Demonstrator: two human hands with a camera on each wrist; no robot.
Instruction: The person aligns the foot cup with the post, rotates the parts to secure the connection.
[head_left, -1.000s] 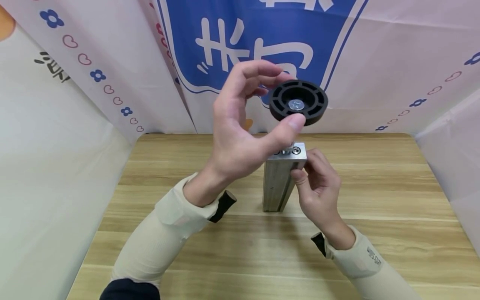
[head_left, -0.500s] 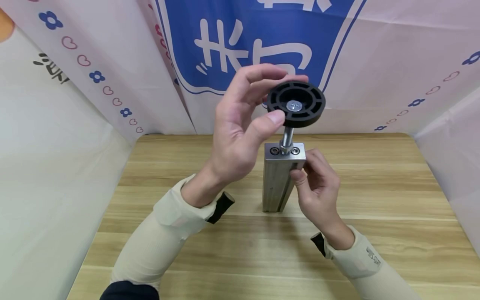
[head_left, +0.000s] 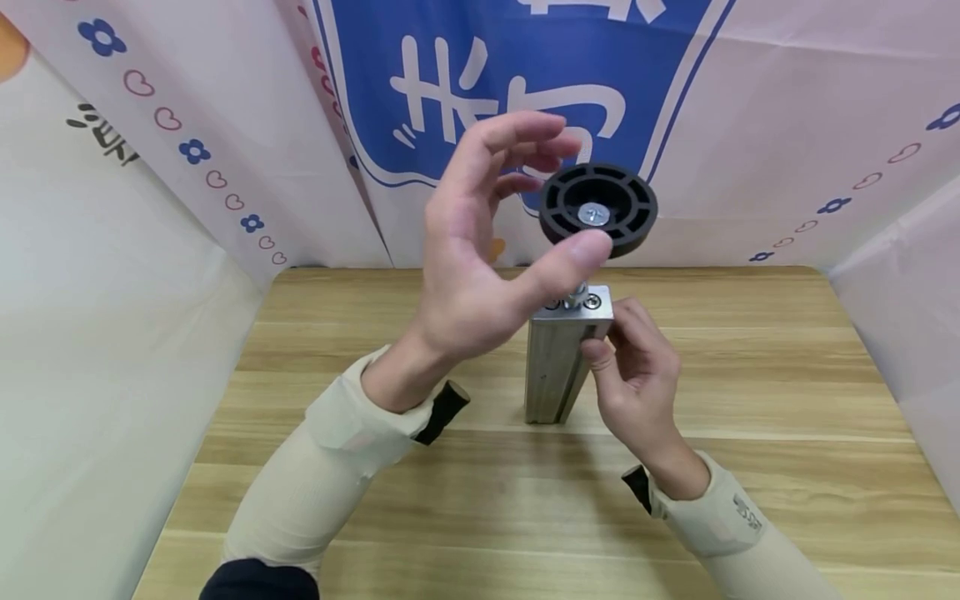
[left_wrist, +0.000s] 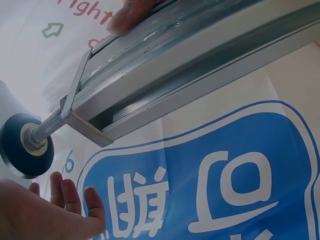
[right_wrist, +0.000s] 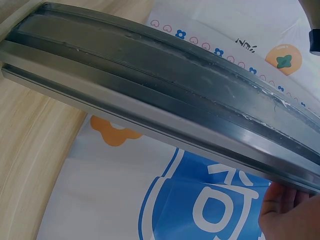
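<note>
An aluminium profile [head_left: 553, 367] stands upright on the wooden table. From its end plate [head_left: 588, 310], fastened with screws, rises a threaded rod [left_wrist: 47, 126] carrying a round black levelling foot [head_left: 637, 218], its hollow underside and screw head facing up. My left hand [head_left: 480, 258] is around the foot's left side. Its thumb lies across the near rim in the head view, while the fingers stay spread behind, apart from it. Whether the thumb touches is hard to tell. My right hand [head_left: 641, 375] grips the profile's right edge near the top, thumb in front; its other fingers are partly hidden.
The wooden table [head_left: 375, 517] runs up to a printed cloth backdrop [head_left: 720, 192] with a blue panel. White cloth walls [head_left: 112, 350] flank both sides. Black wrist-camera mounts [head_left: 444, 412] stick out from the sleeves.
My left thumb swings right, across the foot's near rim, and the fingers lift back from it. The foot shifts slightly right. My right hand and the profile stay put.
</note>
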